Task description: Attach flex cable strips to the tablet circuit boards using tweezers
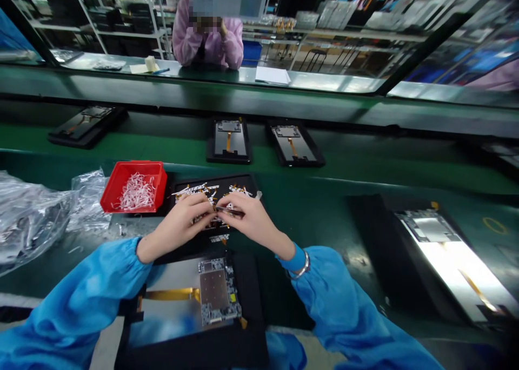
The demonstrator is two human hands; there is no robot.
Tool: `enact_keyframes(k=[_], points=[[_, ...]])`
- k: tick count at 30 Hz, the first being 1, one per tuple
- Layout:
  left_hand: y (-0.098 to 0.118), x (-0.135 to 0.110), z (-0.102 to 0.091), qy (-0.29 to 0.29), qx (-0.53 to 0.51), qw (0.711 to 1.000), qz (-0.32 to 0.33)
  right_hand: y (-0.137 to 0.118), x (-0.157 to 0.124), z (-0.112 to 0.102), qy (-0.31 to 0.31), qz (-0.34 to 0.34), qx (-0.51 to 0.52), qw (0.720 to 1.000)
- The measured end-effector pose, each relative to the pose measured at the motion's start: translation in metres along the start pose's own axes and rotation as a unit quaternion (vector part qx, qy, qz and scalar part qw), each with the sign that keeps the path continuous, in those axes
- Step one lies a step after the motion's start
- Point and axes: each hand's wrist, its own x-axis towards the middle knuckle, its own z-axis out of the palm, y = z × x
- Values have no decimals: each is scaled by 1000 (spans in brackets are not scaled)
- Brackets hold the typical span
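Tray [246,181] (black, strewn with small white-and-orange strips [203,188]) is where the work sits, just beyond the open unit [168,324]. Left hand [184,221] and right hand [251,221] meet nearly fingertip to fingertip over it. Right is pinched on a dark slim tool [230,212], looks like tweezers. Left has its fingers bunched at the tool's tip; can't tell if they grip a strip, too small.

Risks as I see them:

1. Dropped or bent strip. Cause: tiny part, two sets of fingers crowding one spot, fingers blocking the view.

2. Wrong pick or a tangle. Cause: strips lie at all angles, some overlapping. One stray strip [219,239] lies apart near the unit, easy to brush off.

3. Damage to the unit. Its circuit board [214,289] and orange ribbon [170,294] face up, uncovered, between the forearms. A dropped tool or a dragging left sleeve [101,273] could snag the ribbon or mark the panel. Sleeve overlaps the unit in this view; contact unclear.

4. Mix-up with scrap. Red bin [161,182] of white scraps [138,193] is close on the left, similar colour, so a flicked strip could vanish in there.
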Motion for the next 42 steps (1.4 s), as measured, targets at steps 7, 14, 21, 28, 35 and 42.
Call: enact_keyframes(k=[7, 14, 21, 28, 35, 42], points=[[10, -16, 12, 73, -147, 982, -89, -17, -13, 29, 55, 147, 287, 945], [10, -26, 13, 30, -132, 983, -122, 1, -24, 29, 114, -158, -61, 979], [-29, -41, -68, 223, 136, 953, -154, 2, -45, 21, 48, -42, 6, 998], [-39, -55, -65, 221, 295, 921, -122, 5, -65, 32, -64, -59, -71, 994], [-2, -78, 19, 24, 139, 990, -10, 5, -67, 26, -136, -65, -172, 974], [-7, -83, 31, 11, 85, 996, -24, 3, -69, 31, -124, -85, -198, 969]])
